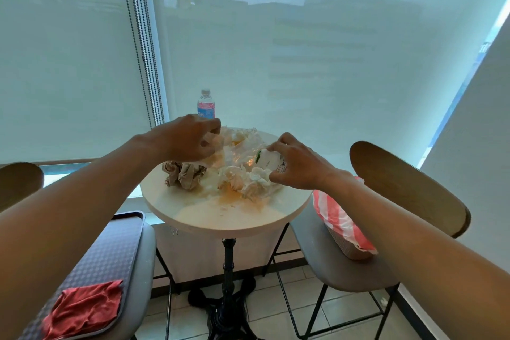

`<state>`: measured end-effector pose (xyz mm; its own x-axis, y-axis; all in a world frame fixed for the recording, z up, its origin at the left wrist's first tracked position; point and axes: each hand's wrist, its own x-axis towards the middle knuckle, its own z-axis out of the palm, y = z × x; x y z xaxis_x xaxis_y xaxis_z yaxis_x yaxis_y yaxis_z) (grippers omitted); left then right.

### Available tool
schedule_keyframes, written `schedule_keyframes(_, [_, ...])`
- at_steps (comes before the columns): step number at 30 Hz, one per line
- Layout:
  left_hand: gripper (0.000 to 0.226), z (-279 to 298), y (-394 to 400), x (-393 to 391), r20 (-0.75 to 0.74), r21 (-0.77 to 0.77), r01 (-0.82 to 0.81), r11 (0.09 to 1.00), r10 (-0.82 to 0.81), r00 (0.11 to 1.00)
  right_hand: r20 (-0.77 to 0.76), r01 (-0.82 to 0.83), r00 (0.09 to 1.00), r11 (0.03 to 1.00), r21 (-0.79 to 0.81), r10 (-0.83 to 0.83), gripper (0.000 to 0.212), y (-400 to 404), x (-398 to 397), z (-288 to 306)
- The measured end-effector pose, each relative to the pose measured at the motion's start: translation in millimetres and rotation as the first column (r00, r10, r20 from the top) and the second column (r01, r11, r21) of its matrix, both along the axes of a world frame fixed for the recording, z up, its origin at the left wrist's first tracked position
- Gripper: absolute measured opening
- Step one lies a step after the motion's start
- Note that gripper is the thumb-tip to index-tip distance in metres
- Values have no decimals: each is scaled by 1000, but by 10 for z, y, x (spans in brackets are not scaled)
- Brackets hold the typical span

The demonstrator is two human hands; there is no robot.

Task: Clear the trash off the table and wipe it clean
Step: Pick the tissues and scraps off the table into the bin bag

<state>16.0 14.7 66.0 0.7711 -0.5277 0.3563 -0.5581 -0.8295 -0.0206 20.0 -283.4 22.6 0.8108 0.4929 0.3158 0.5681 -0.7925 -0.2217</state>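
both hands over a small round white bench (220, 218) by the window. left hand (193, 141) pinches the edge of a clear crinkled plastic bag (234, 154) lying mid-bench, fingers curled on it. right hand (295, 165) grips a small white cup with green print (269, 160), tipped on its side over a heap of crumpled white tissues (248, 179). crumpled brown paper ball (183, 174) sits on the bench left side, just under the left hand. orange-ish stain (234, 196) on the bench near the front of the tissues. clear water bottle with pink label (206, 105) stands behind the left hand, on bench or sill cannot tell. red cloth (82, 309) lies on a dark textured tray (121, 240) on the left chair. red-white striped plastic bag (342, 221) on the right chair seat.
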Motion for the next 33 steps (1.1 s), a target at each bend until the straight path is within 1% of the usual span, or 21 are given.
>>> schedule_keyframes(4, [32,101,-109,31,52,-54,55,997,-52,997,35,44,998,998,44,-45,61,-51,13,51])
schedule_keyframes(8, [26,130,-292,154,98,-1,94,996,-93,991,57,82,995,995,48,-85,60,-194,64,77])
schedule_keyframes(11, [40,150,-468,227,103,-2,130,992,-129,986,64,108,992,993,43,-110,60,-367,97,87])
schedule_keyframes(12, [42,151,-537,260,106,-1,136,991,-135,985,68,115,991,993,39,-118,60,-440,102,96])
schedule_keyframes(15, [28,161,-796,366,120,-2,146,989,-145,982,69,132,988,990,42,-134,59,-698,120,118])
schedule_keyframes(17, [26,168,-1002,437,121,-8,155,988,-153,981,70,150,986,988,48,-153,59,-903,134,120])
schedule_keyframes(26, [25,62,-2191,790,53,-22,173,985,-172,984,29,255,966,966,42,-256,57,-2050,311,-43])
schedule_keyframes(29, [29,-24,-2609,904,-13,-9,160,987,-161,987,33,271,962,962,23,-271,56,-2440,378,-154])
schedule_keyframes(33, [32,-177,-3173,1035,-122,30,107,994,-102,987,-23,302,953,953,0,-302,59,-2937,444,-381])
